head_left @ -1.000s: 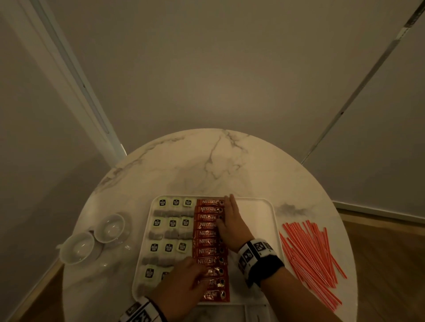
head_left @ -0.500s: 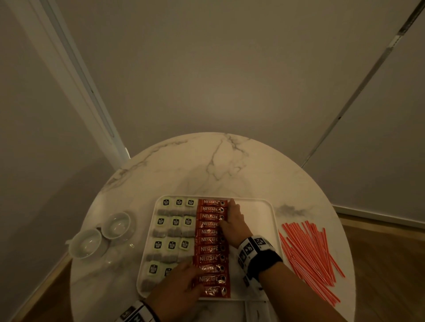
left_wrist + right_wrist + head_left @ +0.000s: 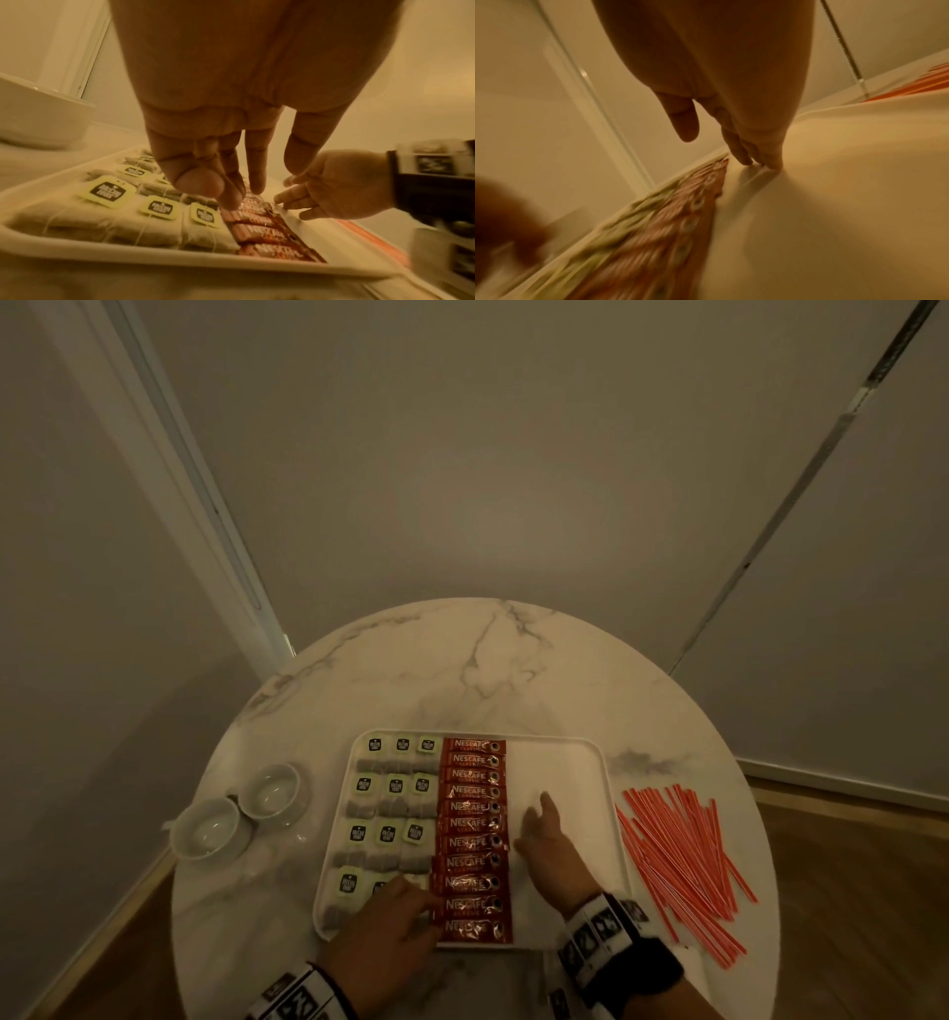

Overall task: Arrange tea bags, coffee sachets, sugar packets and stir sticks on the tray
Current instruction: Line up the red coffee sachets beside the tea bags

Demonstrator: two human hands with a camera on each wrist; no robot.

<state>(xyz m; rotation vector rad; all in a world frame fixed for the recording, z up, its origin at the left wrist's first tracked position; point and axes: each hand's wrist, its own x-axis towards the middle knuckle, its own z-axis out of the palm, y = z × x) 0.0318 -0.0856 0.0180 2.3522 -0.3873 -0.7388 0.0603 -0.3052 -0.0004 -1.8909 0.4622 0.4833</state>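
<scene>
**A:** Where does everything sit relative to the tray (image 3: 608, 793)?

**B:** The tea bags (image 3: 393, 793) fill its left part in rows, and the coffee sachets (image 3: 475, 839) run in one column down its middle. The stir sticks (image 3: 683, 860) lie loose on the table (image 3: 462, 670), just right of the tray. I see no sugar packets anywhere.

**A:** And the hands?

**B:** The left hand (image 3: 382, 937) rests its straight fingertips at the near end of the tray, where tea bags meet sachets, pinching nothing. The right hand (image 3: 552, 850) has its fingers extended and held together, tips at the tray's bare floor just right of the sachets.

**A:** How will the sticks handle?

**B:** Probably light, thin and slippery, likely to roll or fan out. I'd gather a bundle and grip it around the middle.

**A:** Anything unclear?

**B:** The left hand covers the tray's nearest tea bags. The right wrist view is smeared, so real contact with the floor is uncertain.
</scene>
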